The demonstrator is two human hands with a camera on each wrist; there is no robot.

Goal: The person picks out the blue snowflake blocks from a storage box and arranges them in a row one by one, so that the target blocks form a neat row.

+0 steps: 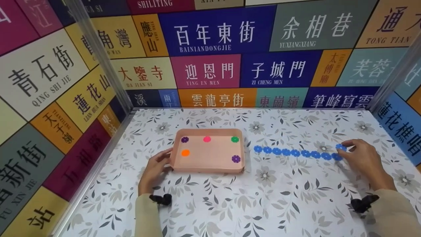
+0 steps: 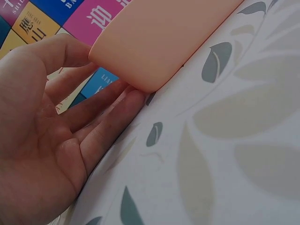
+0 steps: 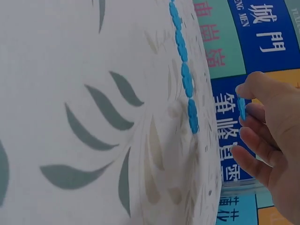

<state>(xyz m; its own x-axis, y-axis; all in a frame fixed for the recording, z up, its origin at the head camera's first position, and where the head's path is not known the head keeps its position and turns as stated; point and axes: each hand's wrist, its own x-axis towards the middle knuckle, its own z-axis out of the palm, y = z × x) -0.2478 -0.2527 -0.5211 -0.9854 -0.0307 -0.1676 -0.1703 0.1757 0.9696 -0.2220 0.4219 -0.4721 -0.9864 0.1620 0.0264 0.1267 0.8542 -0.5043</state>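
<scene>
My right hand [image 1: 366, 161] pinches a blue flower-shaped piece [image 3: 242, 108] between thumb and finger, raised above the table in the right wrist view. Close by is the right end of a row of several blue flower pieces [image 1: 286, 152], lying edge to edge on the table. My left hand [image 1: 156, 169] rests its fingertips against the left side of a pink tray [image 1: 210, 170], with its fingers only loosely bent. In the left wrist view, those fingers touch the tray's rounded corner [image 2: 145, 75]. The tray stands flat on the table.
Inside the tray lie two purple flowers [image 1: 236, 159], a pink one [image 1: 207, 139], a green one [image 1: 235, 139] and an orange piece [image 1: 185, 152]. A leaf-patterned cloth covers the table [image 1: 210, 204]. Walls with colourful sign panels [image 1: 217, 33] enclose the back and sides.
</scene>
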